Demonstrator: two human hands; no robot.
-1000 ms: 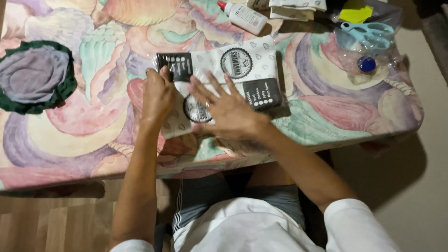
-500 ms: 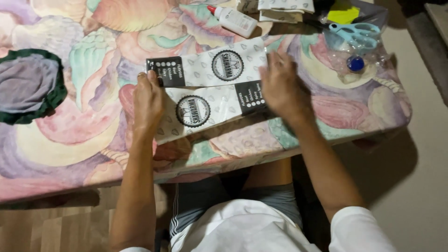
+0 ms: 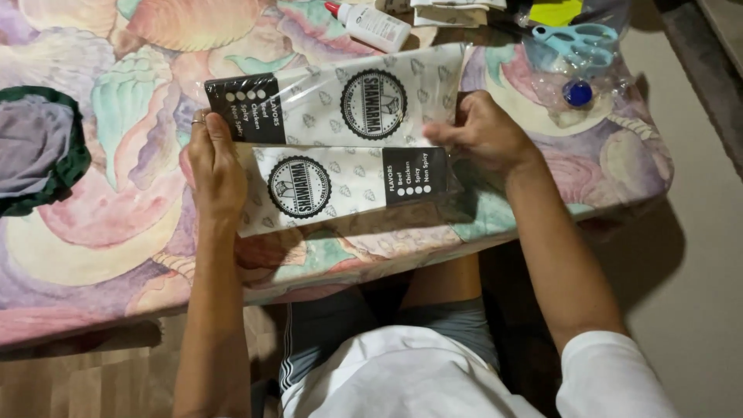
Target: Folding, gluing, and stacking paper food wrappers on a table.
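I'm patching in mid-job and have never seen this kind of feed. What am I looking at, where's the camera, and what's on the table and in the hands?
There is no machine here: a seated person works with two bare hands. The single camera sits on the person's head and looks down, so you see their arms, lap and the table edge.

The table has a pastel shell-pattern cover. On it lie two long paper sleeves, white with black ends and round black emblems, side by side, seemingly in clear wrap. The left hand rests on their left end; the right hand grips their right end with its fingers.

Further back are a small white bottle with a red tip, light blue scissors inside a clear bag, and a blue cap. At the far left lies a grey cloth with a dark green edge.
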